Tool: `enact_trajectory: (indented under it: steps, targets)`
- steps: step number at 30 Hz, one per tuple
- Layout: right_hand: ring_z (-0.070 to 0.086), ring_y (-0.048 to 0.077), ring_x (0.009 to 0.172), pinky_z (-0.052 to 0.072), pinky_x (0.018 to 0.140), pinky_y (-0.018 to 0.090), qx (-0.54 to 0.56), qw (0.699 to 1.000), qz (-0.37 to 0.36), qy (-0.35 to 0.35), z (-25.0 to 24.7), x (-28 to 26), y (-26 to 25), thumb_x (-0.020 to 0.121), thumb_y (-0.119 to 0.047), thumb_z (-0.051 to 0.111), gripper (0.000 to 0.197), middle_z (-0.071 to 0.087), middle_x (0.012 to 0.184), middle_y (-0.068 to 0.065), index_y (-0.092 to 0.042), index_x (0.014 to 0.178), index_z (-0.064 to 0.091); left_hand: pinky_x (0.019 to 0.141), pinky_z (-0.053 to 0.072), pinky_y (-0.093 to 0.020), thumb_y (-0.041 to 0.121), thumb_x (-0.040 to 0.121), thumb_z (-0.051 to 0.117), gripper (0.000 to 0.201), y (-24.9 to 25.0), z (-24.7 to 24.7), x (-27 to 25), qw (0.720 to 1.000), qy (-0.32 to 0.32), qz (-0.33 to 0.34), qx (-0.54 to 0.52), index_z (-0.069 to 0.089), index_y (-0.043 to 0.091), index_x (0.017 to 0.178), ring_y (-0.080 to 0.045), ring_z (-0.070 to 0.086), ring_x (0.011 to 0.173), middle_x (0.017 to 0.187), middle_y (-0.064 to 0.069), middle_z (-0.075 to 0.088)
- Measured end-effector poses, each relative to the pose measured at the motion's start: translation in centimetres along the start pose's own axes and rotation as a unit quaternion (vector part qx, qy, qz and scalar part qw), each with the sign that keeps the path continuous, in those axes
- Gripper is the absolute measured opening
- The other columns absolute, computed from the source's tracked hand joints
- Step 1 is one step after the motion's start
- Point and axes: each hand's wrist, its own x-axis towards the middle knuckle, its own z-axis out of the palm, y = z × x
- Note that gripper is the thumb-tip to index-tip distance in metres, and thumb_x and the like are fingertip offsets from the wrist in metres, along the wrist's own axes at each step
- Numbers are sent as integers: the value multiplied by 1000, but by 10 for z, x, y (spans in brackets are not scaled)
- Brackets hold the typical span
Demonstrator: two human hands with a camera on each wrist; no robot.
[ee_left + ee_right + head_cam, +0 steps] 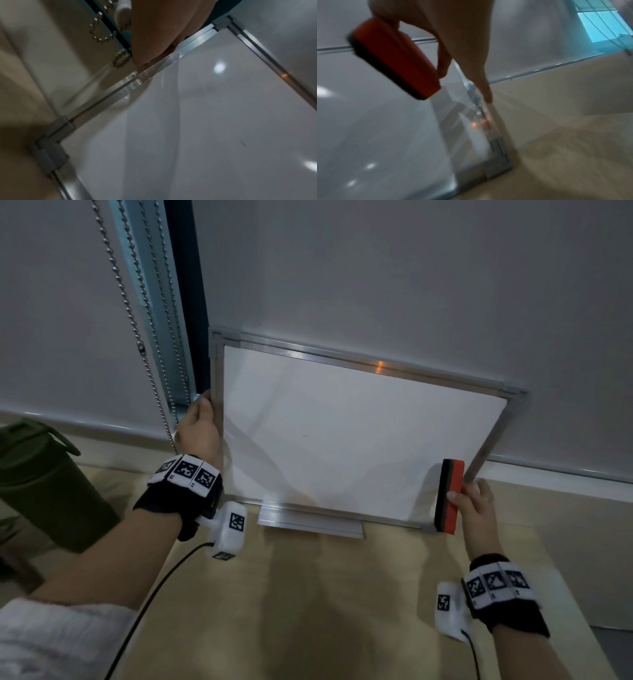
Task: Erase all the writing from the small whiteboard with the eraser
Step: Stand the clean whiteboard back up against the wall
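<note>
The small whiteboard [359,436] with a silver frame leans against the wall on the tan table. Its white face is almost blank; one tiny dark mark [304,436] shows near the middle, seen as a short stroke [243,143] in the left wrist view. My left hand [200,426] grips the board's left frame edge [154,73]. My right hand [474,501] holds the orange and black eraser [449,496] upright at the board's lower right corner, thumb on its orange back [393,56].
A green lidded container [44,484] stands at the left of the table. Bead chains [144,337] hang beside the window frame left of the board. A silver tray [308,522] lies at the board's foot. The tan table [308,611] spreads in front.
</note>
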Motion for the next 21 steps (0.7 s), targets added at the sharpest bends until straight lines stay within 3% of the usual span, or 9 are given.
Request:
enact_trajectory:
  steps: [2,4,6,8,10,12,14,17,21]
  targets:
    - [26,22,136,29,104,23,-8,999,-7,38,16,-18,7,72,-25,66,52,16,149,12,-6,119,54,101,41,-20,22,100,44,34,-6,-4,0,999,10,18,39,57,12,129,-16,56,117,125,-1,60]
    - [38,20,119,35,93,6,-34,999,-27,25,38,-36,12,76,-3,70,46,26,138,16,-1,118,53,99,40,-18,14,99,45,35,-14,-10,-6,997,5,41,72,52,7,132,-14,52,117,128,-5,57]
    - [44,20,104,43,90,18,-81,994,-37,-57,63,-49,15,72,0,72,51,33,121,10,-1,119,52,100,42,-21,17,93,56,45,-29,-18,-11,992,-44,63,98,44,5,135,-18,49,122,136,-12,49]
    - [47,22,99,44,92,34,-177,971,-85,-133,85,-55,15,65,-18,76,61,36,110,4,-7,120,52,113,32,-38,36,79,73,83,-42,-26,-14,968,-116,67,214,29,12,145,-27,32,138,150,-15,29]
    - [46,24,101,42,92,35,-259,934,-127,-209,105,-56,9,56,-45,62,74,40,109,4,-13,121,52,119,11,-43,34,67,82,117,-48,-31,-22,918,-153,60,360,4,15,152,-27,6,146,158,-14,3]
    - [43,25,109,39,96,37,-352,882,-147,-277,122,-54,5,55,-53,53,79,43,118,7,-18,126,47,119,6,-41,31,58,88,136,-52,-32,-29,890,-159,84,420,-10,10,151,-27,-3,147,158,-13,-6]
    - [38,27,117,35,102,40,-431,827,-163,-323,135,-50,2,68,-46,59,72,39,130,8,-21,132,39,119,4,-39,29,54,89,142,-54,-34,-32,876,-164,95,443,-13,6,150,-27,-6,147,158,-14,-10]
    - [32,29,125,28,105,42,-497,772,-188,-349,148,-47,2,80,-37,58,65,36,140,9,-19,138,33,119,2,-34,28,56,89,140,-57,-39,-30,863,-171,88,468,-13,3,149,-26,-7,147,158,-14,-11]
    - [32,30,126,28,101,42,-539,749,-226,-311,157,-47,6,90,-24,46,47,38,143,6,-20,136,39,119,5,-35,27,59,88,135,-59,-43,-31,855,-182,103,474,-10,3,150,-28,-5,147,157,-15,-10]
